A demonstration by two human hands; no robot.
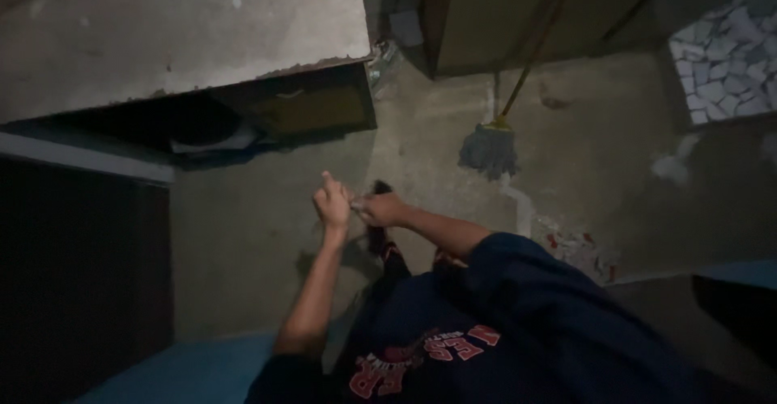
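Observation:
My left hand (332, 207) and my right hand (384, 209) meet in front of my body, above a bare concrete floor (243, 242). Both are closed, fingertips touching around a small pale thing (356, 202) too dim to make out. One finger of the left hand sticks up. A dark tuft (380, 186) shows just beyond the right hand. Below the hands I see my dark blue shirt (518, 323) with red print and a dark shoe with red trim (381, 246).
A grey string mop (489, 150) with a yellow handle leans at the upper middle. A concrete slab (186, 31) with dark storage beneath is at upper left, a wooden cabinet (518, 15) at the top, broken tile bits (579, 250) on the right, and a blue surface (186, 372) at lower left.

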